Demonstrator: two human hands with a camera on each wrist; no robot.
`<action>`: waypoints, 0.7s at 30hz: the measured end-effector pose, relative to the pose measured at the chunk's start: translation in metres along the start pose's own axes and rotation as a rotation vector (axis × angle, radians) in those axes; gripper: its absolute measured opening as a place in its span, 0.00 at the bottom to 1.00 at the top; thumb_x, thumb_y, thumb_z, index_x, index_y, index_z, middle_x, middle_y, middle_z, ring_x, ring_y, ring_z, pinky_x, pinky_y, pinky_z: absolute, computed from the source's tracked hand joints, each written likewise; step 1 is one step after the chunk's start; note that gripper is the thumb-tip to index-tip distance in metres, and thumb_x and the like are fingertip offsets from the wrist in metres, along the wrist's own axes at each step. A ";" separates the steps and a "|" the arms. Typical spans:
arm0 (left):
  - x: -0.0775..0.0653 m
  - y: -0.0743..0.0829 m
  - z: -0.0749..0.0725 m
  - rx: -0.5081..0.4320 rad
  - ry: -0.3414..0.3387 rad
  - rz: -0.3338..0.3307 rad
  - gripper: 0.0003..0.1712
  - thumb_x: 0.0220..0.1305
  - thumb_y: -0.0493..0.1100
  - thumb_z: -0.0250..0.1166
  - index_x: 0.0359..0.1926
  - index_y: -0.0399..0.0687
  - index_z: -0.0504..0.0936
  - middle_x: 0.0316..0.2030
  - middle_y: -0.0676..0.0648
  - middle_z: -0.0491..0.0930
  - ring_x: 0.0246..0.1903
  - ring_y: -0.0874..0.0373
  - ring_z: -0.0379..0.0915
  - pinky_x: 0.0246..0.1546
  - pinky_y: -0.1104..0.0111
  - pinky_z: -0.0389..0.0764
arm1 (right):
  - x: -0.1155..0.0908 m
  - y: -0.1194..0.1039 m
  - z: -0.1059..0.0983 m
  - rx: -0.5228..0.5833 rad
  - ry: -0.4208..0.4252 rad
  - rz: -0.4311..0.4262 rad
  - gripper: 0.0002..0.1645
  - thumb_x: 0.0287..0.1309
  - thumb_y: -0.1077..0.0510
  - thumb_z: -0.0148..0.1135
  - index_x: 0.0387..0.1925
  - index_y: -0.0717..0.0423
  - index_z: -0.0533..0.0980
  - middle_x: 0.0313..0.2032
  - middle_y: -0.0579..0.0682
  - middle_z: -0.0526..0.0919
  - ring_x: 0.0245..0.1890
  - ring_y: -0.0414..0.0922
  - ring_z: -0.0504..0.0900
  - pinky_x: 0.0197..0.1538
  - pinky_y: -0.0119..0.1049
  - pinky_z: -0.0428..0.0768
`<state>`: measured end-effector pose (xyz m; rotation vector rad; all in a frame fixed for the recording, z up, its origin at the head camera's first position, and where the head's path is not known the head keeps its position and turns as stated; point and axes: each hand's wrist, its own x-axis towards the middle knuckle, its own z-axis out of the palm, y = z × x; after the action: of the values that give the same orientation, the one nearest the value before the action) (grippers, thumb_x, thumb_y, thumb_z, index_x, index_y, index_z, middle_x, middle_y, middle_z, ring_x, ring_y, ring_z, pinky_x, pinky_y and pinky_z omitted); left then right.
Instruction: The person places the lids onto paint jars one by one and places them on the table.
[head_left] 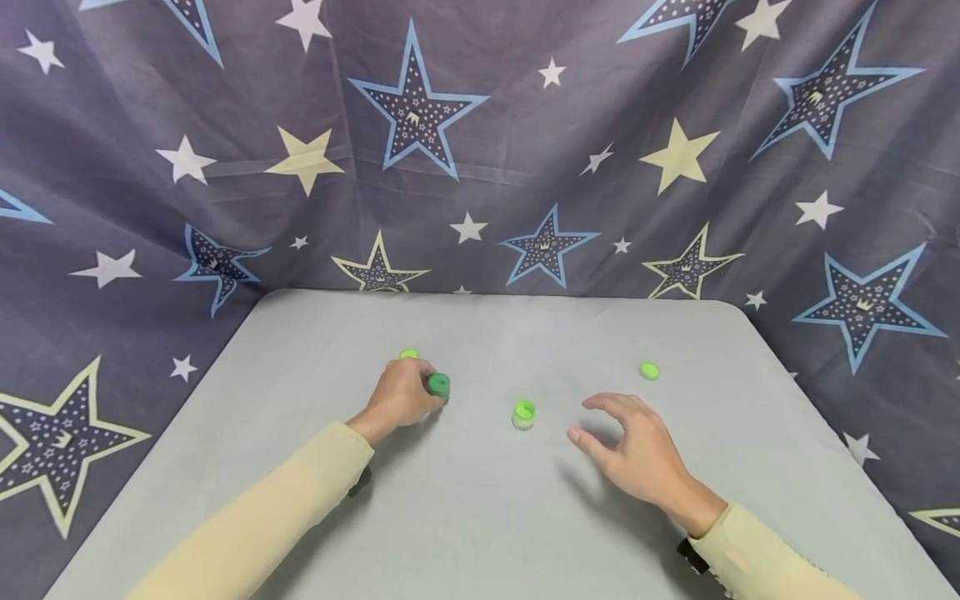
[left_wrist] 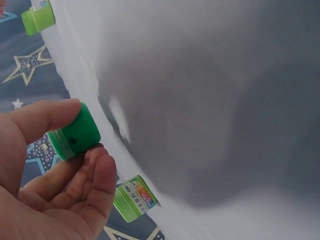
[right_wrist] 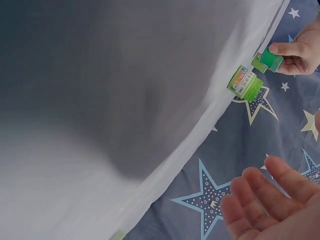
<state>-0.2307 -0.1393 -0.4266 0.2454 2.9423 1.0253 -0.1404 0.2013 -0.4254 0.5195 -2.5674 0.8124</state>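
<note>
My left hand pinches a small dark green jar between thumb and fingers over the left-centre of the table. Just behind that hand stands a light green jar, partly hidden by it; its printed label shows in the left wrist view. At the table's centre is an uncapped light green jar, bright green inside. To the right of it my right hand hovers with fingers spread and holds nothing. Farther back on the right lies a flat light green lid.
The table is covered in smooth pale grey cloth. Behind it and along its sides hangs a dark curtain printed with stars. Both forearms reach in from the near edge, in pale yellow sleeves.
</note>
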 end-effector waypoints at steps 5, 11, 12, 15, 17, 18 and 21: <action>0.000 -0.001 0.000 0.001 -0.027 -0.020 0.13 0.50 0.31 0.78 0.39 0.39 0.87 0.32 0.48 0.86 0.33 0.57 0.81 0.41 0.62 0.86 | 0.000 0.001 0.000 -0.002 -0.008 -0.001 0.26 0.56 0.47 0.76 0.51 0.56 0.83 0.52 0.53 0.86 0.56 0.53 0.81 0.58 0.54 0.78; 0.001 -0.005 0.000 0.014 -0.049 -0.035 0.16 0.50 0.30 0.77 0.42 0.36 0.86 0.34 0.46 0.85 0.36 0.54 0.82 0.43 0.61 0.86 | -0.001 0.006 0.000 -0.021 -0.007 -0.027 0.26 0.56 0.47 0.77 0.51 0.57 0.83 0.52 0.55 0.86 0.55 0.54 0.82 0.58 0.55 0.79; 0.001 -0.006 0.000 0.017 -0.051 -0.036 0.16 0.50 0.30 0.77 0.42 0.36 0.86 0.35 0.46 0.85 0.37 0.54 0.82 0.44 0.61 0.86 | -0.002 0.006 0.000 -0.026 -0.006 -0.035 0.26 0.55 0.46 0.77 0.51 0.57 0.83 0.52 0.55 0.86 0.55 0.55 0.82 0.57 0.55 0.79; 0.001 -0.006 0.000 0.017 -0.053 -0.039 0.17 0.50 0.30 0.77 0.43 0.35 0.86 0.35 0.45 0.85 0.37 0.54 0.81 0.44 0.60 0.85 | -0.003 0.009 0.000 -0.043 -0.006 -0.059 0.27 0.55 0.46 0.77 0.51 0.58 0.83 0.52 0.56 0.86 0.54 0.55 0.83 0.56 0.55 0.79; 0.000 -0.006 0.000 0.016 -0.054 -0.039 0.18 0.50 0.30 0.78 0.44 0.35 0.85 0.36 0.45 0.85 0.38 0.53 0.82 0.45 0.60 0.85 | -0.003 0.010 0.000 -0.053 -0.007 -0.070 0.28 0.55 0.45 0.77 0.50 0.59 0.83 0.51 0.57 0.86 0.53 0.56 0.83 0.56 0.56 0.80; 0.000 -0.006 0.000 0.015 -0.054 -0.038 0.21 0.50 0.31 0.78 0.46 0.35 0.85 0.38 0.44 0.85 0.40 0.52 0.82 0.46 0.59 0.85 | -0.004 0.010 0.000 -0.057 -0.007 -0.070 0.28 0.55 0.45 0.77 0.50 0.59 0.83 0.51 0.57 0.86 0.53 0.56 0.83 0.56 0.56 0.80; -0.001 -0.005 0.002 0.018 -0.046 -0.020 0.30 0.49 0.34 0.79 0.55 0.34 0.82 0.46 0.40 0.84 0.47 0.47 0.82 0.52 0.55 0.83 | -0.005 0.012 0.000 -0.067 -0.006 -0.065 0.28 0.54 0.44 0.77 0.50 0.59 0.83 0.51 0.57 0.86 0.53 0.57 0.83 0.56 0.56 0.80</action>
<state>-0.2300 -0.1424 -0.4315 0.2363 2.9077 0.9773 -0.1416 0.2112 -0.4330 0.5824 -2.5592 0.7012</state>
